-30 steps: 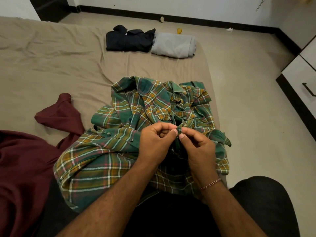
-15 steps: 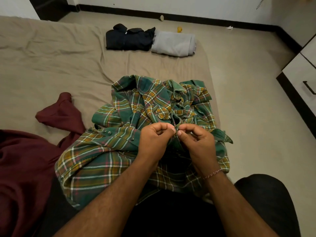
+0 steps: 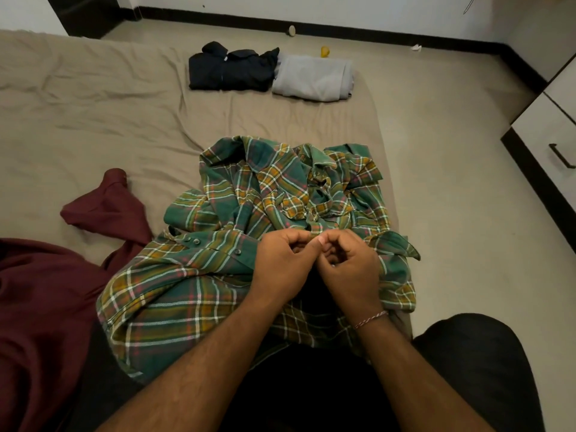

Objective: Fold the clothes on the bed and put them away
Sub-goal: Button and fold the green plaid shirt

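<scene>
A crumpled green and yellow plaid shirt (image 3: 218, 275) lies on the near part of the bed (image 3: 78, 126), partly over my lap. My left hand (image 3: 282, 266) and my right hand (image 3: 350, 266) meet over its front edge, fingers curled, thumbs and forefingers pinching the shirt's placket between them. What lies under the fingertips is hidden. A maroon garment (image 3: 40, 291) lies unfolded at the left. Two folded garments, one dark navy (image 3: 232, 70) and one grey (image 3: 314, 77), sit side by side at the far edge of the bed.
The beige floor (image 3: 452, 182) runs along the bed's right side. A white cabinet with a dark drawer handle (image 3: 561, 155) stands at the right edge. Small bits lie by the far baseboard, among them a yellow object (image 3: 324, 51).
My hands have drawn closer together and slightly lower over the shirt's front edge. The shirt has barely shifted.
</scene>
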Demonstrator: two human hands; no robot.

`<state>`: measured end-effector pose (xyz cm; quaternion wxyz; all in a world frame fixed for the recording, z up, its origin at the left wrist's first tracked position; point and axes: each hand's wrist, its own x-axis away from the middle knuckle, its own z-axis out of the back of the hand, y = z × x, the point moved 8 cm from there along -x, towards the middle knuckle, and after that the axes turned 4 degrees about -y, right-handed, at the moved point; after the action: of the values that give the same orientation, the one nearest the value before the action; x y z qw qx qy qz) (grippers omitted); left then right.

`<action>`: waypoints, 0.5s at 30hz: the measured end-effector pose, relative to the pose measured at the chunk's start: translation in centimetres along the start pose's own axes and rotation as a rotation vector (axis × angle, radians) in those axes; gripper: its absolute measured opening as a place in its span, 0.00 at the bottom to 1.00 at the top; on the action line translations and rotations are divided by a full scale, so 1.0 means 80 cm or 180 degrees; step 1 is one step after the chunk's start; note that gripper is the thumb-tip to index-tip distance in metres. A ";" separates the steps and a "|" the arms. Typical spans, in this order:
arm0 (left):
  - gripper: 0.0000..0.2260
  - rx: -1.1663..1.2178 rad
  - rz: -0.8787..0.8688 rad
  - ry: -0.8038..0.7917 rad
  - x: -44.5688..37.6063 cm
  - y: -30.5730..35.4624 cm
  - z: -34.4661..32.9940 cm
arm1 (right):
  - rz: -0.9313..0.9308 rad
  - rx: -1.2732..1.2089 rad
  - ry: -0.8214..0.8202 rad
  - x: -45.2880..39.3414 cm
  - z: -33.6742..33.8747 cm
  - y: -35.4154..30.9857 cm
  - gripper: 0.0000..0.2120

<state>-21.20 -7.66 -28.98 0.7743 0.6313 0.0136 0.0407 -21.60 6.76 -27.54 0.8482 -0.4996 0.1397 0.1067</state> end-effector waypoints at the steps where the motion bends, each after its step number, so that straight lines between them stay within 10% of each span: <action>1: 0.06 -0.0041 0.0011 0.0022 0.000 -0.002 -0.001 | 0.0013 0.0126 0.0054 0.002 -0.001 0.000 0.06; 15: 0.05 0.0287 0.0326 0.0369 -0.004 -0.025 0.010 | -0.0187 0.0583 0.0105 0.004 -0.004 -0.005 0.05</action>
<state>-21.41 -8.82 -30.77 0.7399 0.6620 0.0278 0.1160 -21.24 6.34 -27.48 0.8907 -0.4255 0.1481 0.0603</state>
